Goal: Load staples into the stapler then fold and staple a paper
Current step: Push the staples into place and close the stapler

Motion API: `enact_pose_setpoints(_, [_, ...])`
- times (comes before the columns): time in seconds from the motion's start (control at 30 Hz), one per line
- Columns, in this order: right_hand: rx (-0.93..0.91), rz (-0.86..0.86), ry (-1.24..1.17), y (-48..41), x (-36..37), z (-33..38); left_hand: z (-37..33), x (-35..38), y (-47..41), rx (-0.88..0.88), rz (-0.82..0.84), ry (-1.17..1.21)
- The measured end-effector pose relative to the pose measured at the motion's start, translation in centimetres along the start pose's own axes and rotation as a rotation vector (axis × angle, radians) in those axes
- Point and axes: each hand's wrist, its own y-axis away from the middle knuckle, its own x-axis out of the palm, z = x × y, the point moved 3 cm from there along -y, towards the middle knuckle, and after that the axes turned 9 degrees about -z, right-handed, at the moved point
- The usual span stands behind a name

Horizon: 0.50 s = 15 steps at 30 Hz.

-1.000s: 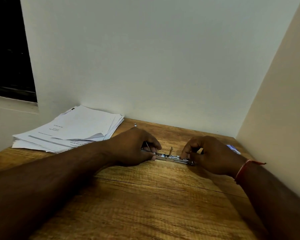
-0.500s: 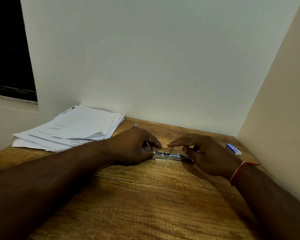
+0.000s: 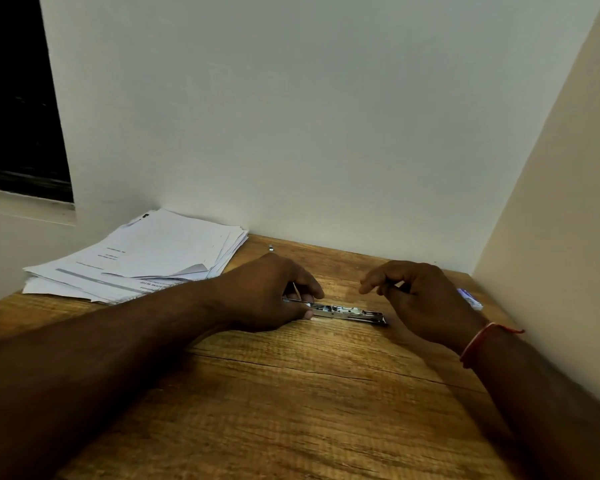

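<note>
Now lifted off the stapler (image 3: 347, 312), my right hand (image 3: 426, 299) hovers at its 2 o'clock, curled, contents unclear, while my left hand (image 3: 274, 296) grips the stiff, slick metal body's 9 o'clock end on the worktop (image 3: 291, 393).

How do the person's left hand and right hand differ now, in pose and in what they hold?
The left hand rests on the brown wooden table and grips one end of the silver metal stapler; the right hand holds curled fingers above that stapler. The right wrist wears a red thread band; the left wrist is bare. Whether the right hand pinches anything is unclear. Both hands show their backs.
</note>
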Motion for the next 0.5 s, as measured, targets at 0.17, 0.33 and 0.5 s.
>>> enact_pose_setpoints(0.17, [-0.050, 0.100, 0.044, 0.29, 0.30, 0.32, -0.09, -0.01, 0.00, 0.003, 0.006, -0.006])
enact_pose_setpoints(0.33, [-0.036, 0.017, 0.017, 0.04, 0.21, 0.36, -0.18, -0.06, -0.02, 0.018, 0.006, -0.011])
enact_pose_setpoints(0.5, [0.064, 0.060, 0.052, 0.12, 0.11, 0.18, -0.30, -0.13, 0.11, 0.015, -0.001, -0.016])
